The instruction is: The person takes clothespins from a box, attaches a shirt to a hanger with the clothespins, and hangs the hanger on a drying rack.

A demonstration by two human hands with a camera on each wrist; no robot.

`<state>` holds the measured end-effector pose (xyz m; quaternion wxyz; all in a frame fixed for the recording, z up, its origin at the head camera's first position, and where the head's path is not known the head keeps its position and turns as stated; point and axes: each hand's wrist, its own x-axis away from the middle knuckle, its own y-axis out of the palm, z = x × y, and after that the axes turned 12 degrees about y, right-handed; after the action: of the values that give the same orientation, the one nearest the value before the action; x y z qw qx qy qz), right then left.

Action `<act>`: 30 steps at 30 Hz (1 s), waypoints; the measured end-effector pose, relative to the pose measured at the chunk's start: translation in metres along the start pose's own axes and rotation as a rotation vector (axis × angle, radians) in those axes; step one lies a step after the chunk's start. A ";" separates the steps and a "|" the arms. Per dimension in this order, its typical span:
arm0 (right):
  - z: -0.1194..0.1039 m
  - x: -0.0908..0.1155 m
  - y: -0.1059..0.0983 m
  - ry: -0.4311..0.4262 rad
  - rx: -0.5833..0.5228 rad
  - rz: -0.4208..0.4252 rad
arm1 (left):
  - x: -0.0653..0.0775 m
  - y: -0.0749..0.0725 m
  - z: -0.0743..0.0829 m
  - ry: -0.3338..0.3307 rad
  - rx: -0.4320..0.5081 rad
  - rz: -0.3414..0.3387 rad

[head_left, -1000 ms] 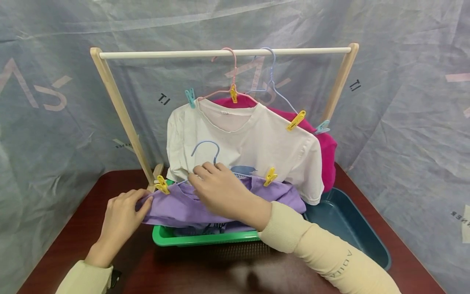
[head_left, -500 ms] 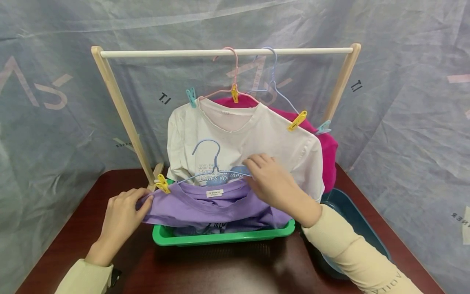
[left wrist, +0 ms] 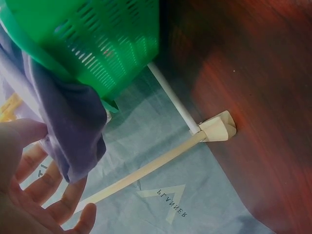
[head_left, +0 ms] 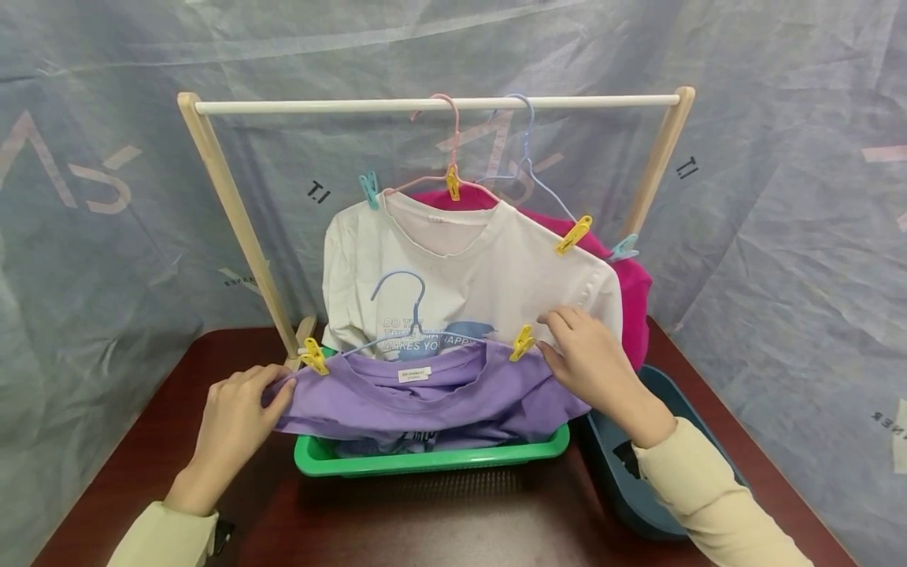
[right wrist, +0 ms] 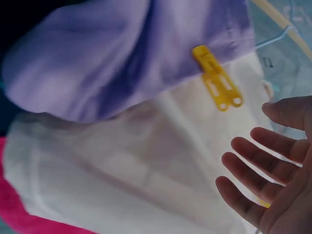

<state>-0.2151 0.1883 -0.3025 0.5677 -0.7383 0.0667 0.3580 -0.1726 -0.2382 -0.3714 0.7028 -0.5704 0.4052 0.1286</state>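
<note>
A purple T-shirt (head_left: 425, 405) hangs on a blue wire hanger (head_left: 418, 315) above the green basket (head_left: 439, 462). One yellow clothespin (head_left: 313, 356) clips its left shoulder, and another yellow clothespin (head_left: 523, 343) clips the right. My left hand (head_left: 241, 409) pinches the shirt's left sleeve between thumb and fingers; the left wrist view shows its other fingers spread behind the cloth. Just right of the right clothespin is my right hand (head_left: 591, 362), holding nothing. In the right wrist view the fingers (right wrist: 258, 161) stand apart from the cloth and clothespin.
Behind, a rack (head_left: 326, 105) carries a white T-shirt (head_left: 524, 260) on a pink hanger and a magenta garment (head_left: 634, 303) on a blue hanger, with several clothespins on them. A dark blue tub (head_left: 631, 488) stands at right on the table (head_left: 397, 520).
My right hand has moved right, from in front of the hanger's neck, past the shirt's right shoulder to beyond the right clothespin. The left hand stays on the sleeve.
</note>
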 end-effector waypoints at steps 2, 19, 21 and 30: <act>0.004 0.004 0.003 0.012 0.006 -0.003 | 0.000 0.000 0.000 -0.003 0.000 -0.001; 0.023 0.025 0.040 0.001 0.092 0.048 | 0.001 0.002 -0.001 -0.005 0.015 0.011; 0.026 0.026 0.043 0.006 0.106 0.044 | 0.000 0.004 -0.001 0.000 0.019 0.018; 0.029 0.028 0.058 0.002 0.103 0.063 | 0.004 0.003 -0.003 -0.006 0.003 0.026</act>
<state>-0.2371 0.2023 -0.3677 0.5933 -0.7061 0.1087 0.3709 -0.1730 -0.2410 -0.3762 0.7031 -0.5637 0.4106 0.1390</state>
